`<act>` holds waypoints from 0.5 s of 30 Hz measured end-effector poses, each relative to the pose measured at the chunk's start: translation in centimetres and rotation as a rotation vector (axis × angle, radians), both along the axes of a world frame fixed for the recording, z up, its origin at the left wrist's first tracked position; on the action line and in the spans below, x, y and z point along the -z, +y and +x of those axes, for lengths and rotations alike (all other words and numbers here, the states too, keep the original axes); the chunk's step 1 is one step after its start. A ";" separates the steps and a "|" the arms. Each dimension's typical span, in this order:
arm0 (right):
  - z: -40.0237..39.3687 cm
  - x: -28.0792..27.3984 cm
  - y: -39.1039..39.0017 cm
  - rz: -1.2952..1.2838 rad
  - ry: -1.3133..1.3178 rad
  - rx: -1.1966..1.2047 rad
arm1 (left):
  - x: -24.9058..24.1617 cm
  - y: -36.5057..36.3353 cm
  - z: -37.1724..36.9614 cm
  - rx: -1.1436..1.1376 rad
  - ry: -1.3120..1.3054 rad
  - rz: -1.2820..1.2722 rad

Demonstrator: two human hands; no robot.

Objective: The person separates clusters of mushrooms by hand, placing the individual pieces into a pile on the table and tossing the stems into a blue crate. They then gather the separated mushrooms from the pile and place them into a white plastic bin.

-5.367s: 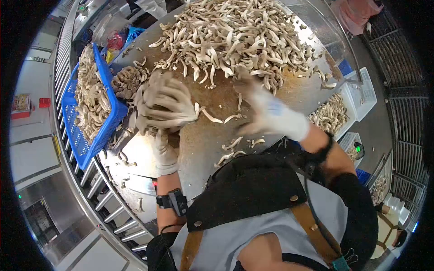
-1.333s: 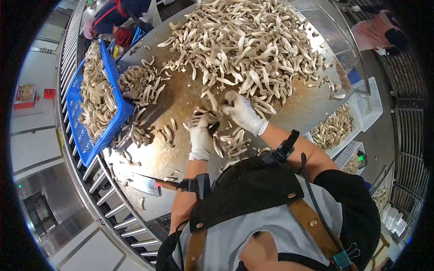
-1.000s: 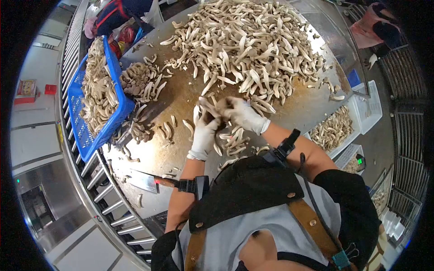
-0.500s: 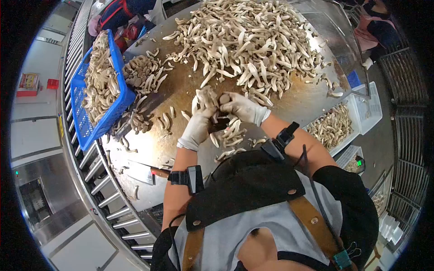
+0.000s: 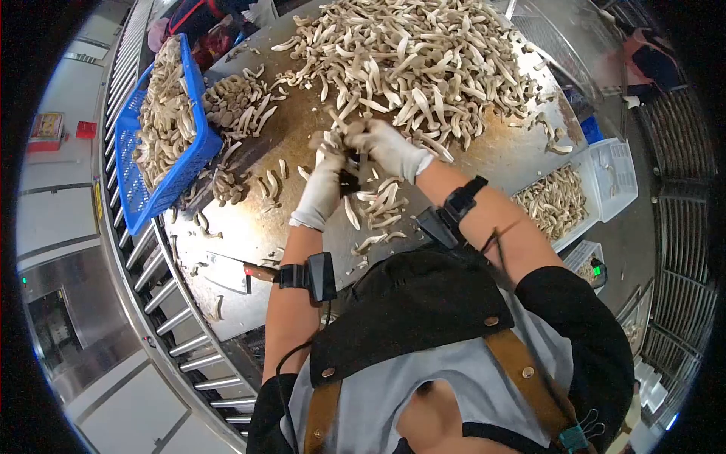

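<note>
My gloved left hand (image 5: 321,189) is closed around a small bunch of mushrooms (image 5: 333,138), with pale stems and grey-brown caps. My gloved right hand (image 5: 389,151) meets it from the right, its fingers closed on the same bunch; motion blurs the fingertips. Below the hands, several loose mushrooms (image 5: 384,203) lie on the metal table (image 5: 257,170). Just beyond them rises a large heap of mushrooms (image 5: 416,60). A cleaver (image 5: 228,272) with a red-brown handle rests near my left forearm.
On the left, a blue basket (image 5: 198,155) full of mushrooms tilts beside the roller conveyor (image 5: 162,291). A mushroom cluster (image 5: 231,102) sits next to it. To the right stands a white bin (image 5: 594,197) holding mushrooms. Other people (image 5: 650,60) are at the far edges.
Both hands have moved slightly away from my body and to the left with the mushrooms. My right fingers have shifted across the bunch. The whole view has shifted slightly.
</note>
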State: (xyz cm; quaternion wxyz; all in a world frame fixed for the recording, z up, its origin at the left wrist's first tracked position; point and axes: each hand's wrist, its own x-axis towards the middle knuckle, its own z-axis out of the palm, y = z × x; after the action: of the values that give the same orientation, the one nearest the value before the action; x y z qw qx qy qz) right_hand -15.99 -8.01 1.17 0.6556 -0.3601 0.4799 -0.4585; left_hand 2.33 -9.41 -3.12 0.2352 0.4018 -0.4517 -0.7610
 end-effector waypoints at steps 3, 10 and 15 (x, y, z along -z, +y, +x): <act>0.3 0.4 0.5 -0.043 -0.058 -0.142 | 0.0 0.5 -0.2 -0.068 0.116 0.266; -1.0 4.1 -1.7 -0.014 0.073 0.043 | 1.8 -1.2 1.5 -0.235 0.350 0.321; -3.4 1.6 3.6 -0.411 1.204 -0.025 | -0.9 4.1 4.4 -0.068 -0.490 -0.384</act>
State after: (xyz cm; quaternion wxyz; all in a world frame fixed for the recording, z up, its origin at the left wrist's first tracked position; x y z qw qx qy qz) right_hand -19.44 -4.37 -0.38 0.1937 -0.6787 0.6625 -0.2509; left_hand 6.70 -5.30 -2.20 0.2164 0.5361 -0.6169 -0.5340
